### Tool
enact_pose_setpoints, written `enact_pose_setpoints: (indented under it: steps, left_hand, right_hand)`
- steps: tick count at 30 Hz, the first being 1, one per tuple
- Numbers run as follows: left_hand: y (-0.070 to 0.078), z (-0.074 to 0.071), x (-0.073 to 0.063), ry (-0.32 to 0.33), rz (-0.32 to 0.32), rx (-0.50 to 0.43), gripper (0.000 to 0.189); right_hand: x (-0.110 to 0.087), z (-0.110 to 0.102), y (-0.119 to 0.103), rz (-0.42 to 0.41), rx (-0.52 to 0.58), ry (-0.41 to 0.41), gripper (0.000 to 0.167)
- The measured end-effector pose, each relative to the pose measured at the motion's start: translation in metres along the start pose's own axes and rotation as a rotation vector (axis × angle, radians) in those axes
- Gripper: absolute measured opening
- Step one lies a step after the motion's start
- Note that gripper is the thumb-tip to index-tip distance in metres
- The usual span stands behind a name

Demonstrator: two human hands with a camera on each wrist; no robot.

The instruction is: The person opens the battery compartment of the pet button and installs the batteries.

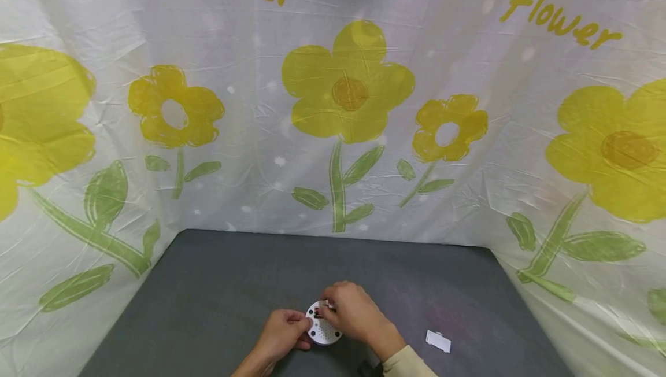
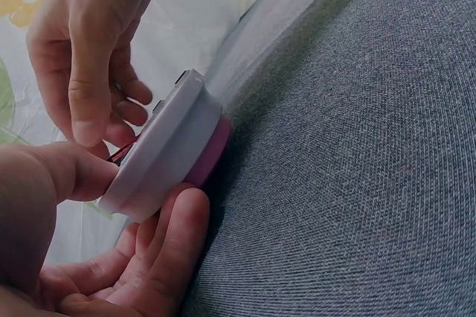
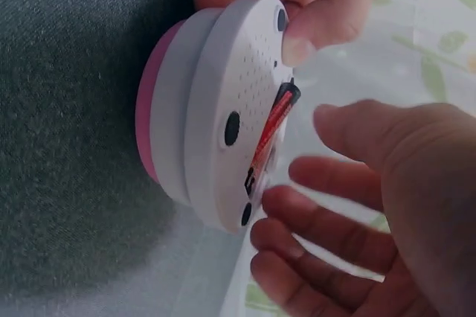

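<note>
A round white device (image 1: 326,335) with a pink lower part (image 3: 149,105) rests on the dark grey table with its perforated face up. Dark round pads dot that face, and a red-and-black battery (image 3: 274,127) shows in its uncovered slot. My left hand (image 1: 283,332) pinches the rim, thumb on the perforated face and fingers under the edge. Over the slot hovers my right hand (image 1: 356,314), its fingers loosely bent and thumb apart; nothing shows between them in the right wrist view. A white battery cover (image 1: 439,341) lies off to the right.
Grey cloth covers the table (image 1: 234,273). A white curtain (image 1: 250,134) printed with yellow flowers stands along the back and both sides. A dark object (image 1: 368,369), partly cut off, shows by the right sleeve.
</note>
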State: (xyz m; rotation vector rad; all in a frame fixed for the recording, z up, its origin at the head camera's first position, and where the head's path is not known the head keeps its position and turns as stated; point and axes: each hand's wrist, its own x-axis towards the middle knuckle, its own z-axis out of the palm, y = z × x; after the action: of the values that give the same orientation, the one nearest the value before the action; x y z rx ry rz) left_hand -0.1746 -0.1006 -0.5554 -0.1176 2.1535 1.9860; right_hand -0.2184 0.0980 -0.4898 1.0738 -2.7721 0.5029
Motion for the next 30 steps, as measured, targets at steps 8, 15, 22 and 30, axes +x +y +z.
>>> enact_pose_setpoints:
  steps: [8, 15, 22, 30]
  left_hand:
    - [-0.003, 0.001, 0.001, -0.002, 0.013, -0.003, 0.025]
    - [-0.004, -0.001, 0.002, 0.003, 0.010, 0.008, 0.025]
    - [-0.003, 0.000, 0.002, 0.005, 0.012, 0.007, 0.024]
    - [-0.005, 0.000, 0.003, 0.003, 0.015, 0.013, 0.023]
  right_hand:
    - [-0.002, 0.003, -0.004, 0.168, -0.015, 0.014, 0.025]
    - [-0.001, 0.013, -0.003, 0.272, 0.043, -0.019, 0.033]
    - [-0.002, 0.017, -0.002, 0.322, 0.115, -0.014, 0.035]
    - [-0.001, 0.021, 0.003, 0.385, 0.232, -0.017, 0.035]
